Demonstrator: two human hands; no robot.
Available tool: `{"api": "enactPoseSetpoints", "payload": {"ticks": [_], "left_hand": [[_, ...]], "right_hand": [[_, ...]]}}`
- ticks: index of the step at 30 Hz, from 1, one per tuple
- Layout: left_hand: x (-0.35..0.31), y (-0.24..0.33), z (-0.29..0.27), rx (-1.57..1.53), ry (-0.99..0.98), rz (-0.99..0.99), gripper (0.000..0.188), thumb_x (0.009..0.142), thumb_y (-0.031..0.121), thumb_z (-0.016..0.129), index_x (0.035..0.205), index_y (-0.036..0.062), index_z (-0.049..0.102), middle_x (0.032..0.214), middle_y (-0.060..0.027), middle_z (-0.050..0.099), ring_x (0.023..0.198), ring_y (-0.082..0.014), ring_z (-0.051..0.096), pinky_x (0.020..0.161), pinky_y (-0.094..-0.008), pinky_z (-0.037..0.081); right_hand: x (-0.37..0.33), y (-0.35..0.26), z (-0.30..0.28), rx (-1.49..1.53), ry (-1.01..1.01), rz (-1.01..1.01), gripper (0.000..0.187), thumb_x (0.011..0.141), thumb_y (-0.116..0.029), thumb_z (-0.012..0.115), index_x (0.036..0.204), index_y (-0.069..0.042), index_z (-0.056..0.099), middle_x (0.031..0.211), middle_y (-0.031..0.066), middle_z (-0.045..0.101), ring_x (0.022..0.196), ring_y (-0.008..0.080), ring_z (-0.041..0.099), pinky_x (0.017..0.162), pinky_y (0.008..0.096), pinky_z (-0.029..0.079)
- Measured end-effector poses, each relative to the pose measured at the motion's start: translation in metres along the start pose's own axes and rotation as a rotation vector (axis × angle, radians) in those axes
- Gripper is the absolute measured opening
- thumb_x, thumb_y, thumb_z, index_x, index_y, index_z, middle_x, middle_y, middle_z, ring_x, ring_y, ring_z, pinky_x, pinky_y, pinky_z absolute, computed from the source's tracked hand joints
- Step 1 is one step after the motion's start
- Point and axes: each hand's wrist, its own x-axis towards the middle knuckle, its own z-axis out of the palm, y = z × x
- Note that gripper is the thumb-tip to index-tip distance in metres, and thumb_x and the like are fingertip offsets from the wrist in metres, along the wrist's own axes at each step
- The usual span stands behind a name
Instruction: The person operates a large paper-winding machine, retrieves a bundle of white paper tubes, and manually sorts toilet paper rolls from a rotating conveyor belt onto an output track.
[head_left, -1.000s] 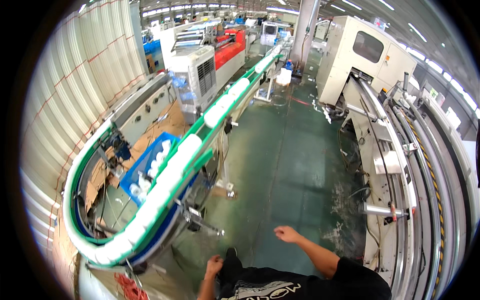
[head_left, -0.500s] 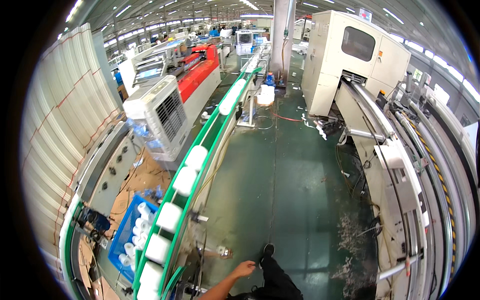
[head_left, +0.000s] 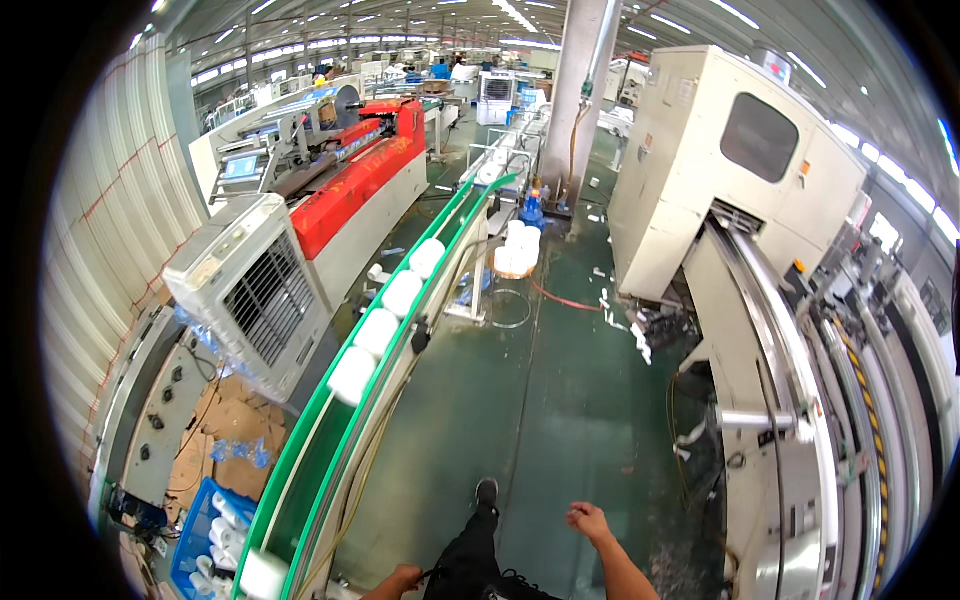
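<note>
White wrapped packs (head_left: 378,332) ride the green conveyor (head_left: 300,470); more fill a blue crate (head_left: 205,535) lower left. A small blue screen (head_left: 241,166) glows on the far-left machine.

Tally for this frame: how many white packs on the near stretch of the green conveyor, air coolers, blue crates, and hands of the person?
white packs on the green conveyor, near stretch: 5
air cooler: 1
blue crate: 1
Hands, left hand and right hand: 2
Total: 9
</note>
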Motion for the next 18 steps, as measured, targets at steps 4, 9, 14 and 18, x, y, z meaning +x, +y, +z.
{"api": "enactPoseSetpoints", "payload": {"ticks": [4, 9, 14, 18], "left_hand": [[0.031, 0.190, 0.004, -0.167, -0.358, 0.107, 0.034, 0.086, 0.029, 0.056, 0.065, 0.0037, 0.062, 0.056, -0.0124, 0.058, 0.047, -0.0231, 0.057, 0.046, -0.0387, 0.048], [0.012, 0.520, 0.066, -0.152, -0.110, 0.417, 0.018, 0.085, 0.020, 0.054, 0.073, 0.0092, 0.061, 0.065, -0.0033, 0.059, 0.056, -0.0150, 0.056, 0.046, -0.0302, 0.046], [-0.008, 0.812, 0.112, -0.084, -0.156, 0.672, 0.017, 0.092, 0.024, 0.055, 0.098, 0.0102, 0.064, 0.080, -0.0011, 0.064, 0.064, -0.0112, 0.059, 0.051, -0.0252, 0.048], [0.014, 0.956, 0.146, -0.103, -0.139, 0.542, 0.025, 0.092, 0.023, 0.055, 0.113, 0.0111, 0.063, 0.084, -0.0032, 0.065, 0.067, -0.0137, 0.063, 0.052, -0.0273, 0.050]], "right_hand": [[0.104, 0.000, -0.061, -0.194, -0.108, 0.289, 0.018, 0.089, -0.013, 0.057, 0.099, 0.000, 0.063, 0.085, 0.0109, 0.068, 0.067, 0.0161, 0.064, 0.054, 0.0288, 0.052], [0.146, 0.007, -0.139, -0.352, -0.047, 0.722, 0.020, 0.086, -0.023, 0.059, 0.088, -0.005, 0.066, 0.080, 0.0119, 0.067, 0.063, 0.0213, 0.064, 0.052, 0.0347, 0.051], [0.280, -0.085, -0.140, -0.256, -0.007, 0.834, 0.016, 0.081, -0.018, 0.059, 0.082, -0.004, 0.066, 0.075, 0.0116, 0.066, 0.060, 0.0214, 0.062, 0.049, 0.0348, 0.049], [0.463, -0.167, -0.168, -0.252, -0.002, 0.760, 0.012, 0.077, -0.013, 0.059, 0.077, -0.003, 0.065, 0.070, 0.0113, 0.065, 0.057, 0.0216, 0.061, 0.047, 0.0349, 0.047]]}}
